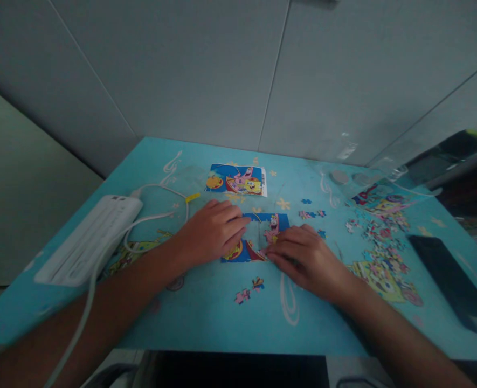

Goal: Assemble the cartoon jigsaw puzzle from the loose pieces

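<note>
A partly joined jigsaw puzzle (278, 219) lies flat on the table between my two hands, with a gap in its middle where the blue surface shows. My left hand (215, 231) rests over its left side, fingers stretched out and fingertips on the pieces. At its lower right, my right hand (309, 261) is closed, thumb and fingers pinched at the puzzle's edge; the puzzle piece there is mostly hidden by the fingertips. Behind the puzzle lies a printed picture card (236, 180) with matching cartoon figures. Loose pink puzzle pieces (243, 296) sit in front.
A white power strip (88, 240) with white cables stands at the left. On the right are a heap of puzzle pieces (386, 237), a clear plastic bag (384, 175) and a dark phone (450, 277). Several blue and pink pieces (311, 214) lie beyond my right hand.
</note>
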The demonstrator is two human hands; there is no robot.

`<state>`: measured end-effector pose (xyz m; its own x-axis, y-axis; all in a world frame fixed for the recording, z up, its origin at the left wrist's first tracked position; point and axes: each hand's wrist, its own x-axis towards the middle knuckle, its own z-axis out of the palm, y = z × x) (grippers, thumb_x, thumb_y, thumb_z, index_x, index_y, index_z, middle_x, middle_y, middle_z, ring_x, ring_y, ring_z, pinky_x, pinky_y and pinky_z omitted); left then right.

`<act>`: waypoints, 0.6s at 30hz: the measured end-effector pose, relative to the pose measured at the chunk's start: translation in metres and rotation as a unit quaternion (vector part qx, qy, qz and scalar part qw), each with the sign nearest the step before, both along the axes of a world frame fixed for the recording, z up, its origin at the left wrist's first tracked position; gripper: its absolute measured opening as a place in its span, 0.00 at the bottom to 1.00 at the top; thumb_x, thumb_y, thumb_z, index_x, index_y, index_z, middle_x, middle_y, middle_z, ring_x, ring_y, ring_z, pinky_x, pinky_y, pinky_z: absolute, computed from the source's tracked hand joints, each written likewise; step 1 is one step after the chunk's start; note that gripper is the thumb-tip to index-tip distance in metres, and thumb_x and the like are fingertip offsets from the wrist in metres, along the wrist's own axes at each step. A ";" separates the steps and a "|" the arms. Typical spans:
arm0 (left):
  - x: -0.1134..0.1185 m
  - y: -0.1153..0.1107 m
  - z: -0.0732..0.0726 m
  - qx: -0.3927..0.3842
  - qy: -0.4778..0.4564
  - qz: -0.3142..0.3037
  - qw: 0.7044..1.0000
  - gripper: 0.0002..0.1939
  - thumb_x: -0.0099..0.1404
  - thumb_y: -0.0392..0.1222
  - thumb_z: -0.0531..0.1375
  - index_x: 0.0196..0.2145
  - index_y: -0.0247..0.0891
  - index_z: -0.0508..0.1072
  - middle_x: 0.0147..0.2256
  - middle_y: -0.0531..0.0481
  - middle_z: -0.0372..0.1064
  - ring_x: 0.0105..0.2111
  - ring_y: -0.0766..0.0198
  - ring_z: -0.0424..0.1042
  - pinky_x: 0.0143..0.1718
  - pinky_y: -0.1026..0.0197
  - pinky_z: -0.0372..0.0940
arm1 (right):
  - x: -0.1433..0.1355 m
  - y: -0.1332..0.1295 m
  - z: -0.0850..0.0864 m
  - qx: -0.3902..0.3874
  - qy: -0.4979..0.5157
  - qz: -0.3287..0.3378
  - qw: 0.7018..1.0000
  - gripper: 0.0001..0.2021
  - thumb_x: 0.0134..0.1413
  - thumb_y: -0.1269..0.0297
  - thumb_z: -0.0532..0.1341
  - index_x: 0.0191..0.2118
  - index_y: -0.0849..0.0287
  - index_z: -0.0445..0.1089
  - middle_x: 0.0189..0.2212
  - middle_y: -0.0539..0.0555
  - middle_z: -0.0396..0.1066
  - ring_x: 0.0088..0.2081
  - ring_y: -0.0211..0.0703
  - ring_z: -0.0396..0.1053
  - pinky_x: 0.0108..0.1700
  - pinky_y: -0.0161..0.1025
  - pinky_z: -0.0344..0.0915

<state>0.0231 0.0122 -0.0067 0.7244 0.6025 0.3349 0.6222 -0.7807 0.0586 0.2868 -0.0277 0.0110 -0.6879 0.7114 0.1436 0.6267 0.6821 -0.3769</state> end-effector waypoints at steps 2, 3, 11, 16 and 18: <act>-0.002 0.003 0.000 0.004 -0.003 0.021 1.000 0.13 0.74 0.40 0.53 0.49 0.37 0.74 0.39 0.46 0.70 0.40 0.56 0.67 0.42 0.52 0.60 | -0.002 -0.004 0.004 -0.046 0.027 0.052 0.997 0.10 0.67 0.60 0.58 0.47 0.52 0.75 0.43 0.53 0.76 0.47 0.47 0.70 0.51 0.47 0.59; -0.002 0.003 -0.001 0.005 -0.004 0.030 1.000 0.13 0.74 0.40 0.53 0.49 0.37 0.74 0.39 0.46 0.70 0.40 0.56 0.67 0.42 0.52 0.61 | -0.004 -0.005 0.005 -0.066 0.031 0.074 0.995 0.10 0.67 0.59 0.58 0.47 0.52 0.75 0.43 0.53 0.76 0.47 0.46 0.70 0.53 0.48 0.59; 0.000 0.000 -0.001 -0.019 0.011 0.057 0.998 0.12 0.73 0.41 0.54 0.49 0.37 0.74 0.44 0.44 0.70 0.46 0.54 0.68 0.48 0.49 0.63 | -0.009 -0.009 0.001 -0.104 0.015 0.113 0.988 0.11 0.66 0.56 0.59 0.45 0.51 0.76 0.40 0.53 0.74 0.48 0.48 0.68 0.58 0.52 0.54; 0.001 -0.005 0.003 -0.036 -0.004 0.051 0.998 0.13 0.72 0.43 0.55 0.49 0.37 0.74 0.47 0.43 0.69 0.47 0.53 0.68 0.50 0.48 0.62 | -0.009 -0.009 0.003 -0.141 0.048 0.106 0.983 0.07 0.64 0.59 0.62 0.42 0.54 0.75 0.38 0.52 0.74 0.46 0.45 0.69 0.59 0.49 0.55; 0.002 -0.007 0.005 -0.046 -0.002 0.046 0.998 0.16 0.72 0.47 0.55 0.51 0.37 0.74 0.48 0.42 0.69 0.48 0.51 0.67 0.50 0.47 0.62 | -0.007 -0.009 0.003 -0.159 0.067 0.098 0.980 0.05 0.65 0.62 0.62 0.41 0.55 0.74 0.38 0.51 0.74 0.44 0.43 0.70 0.57 0.48 0.57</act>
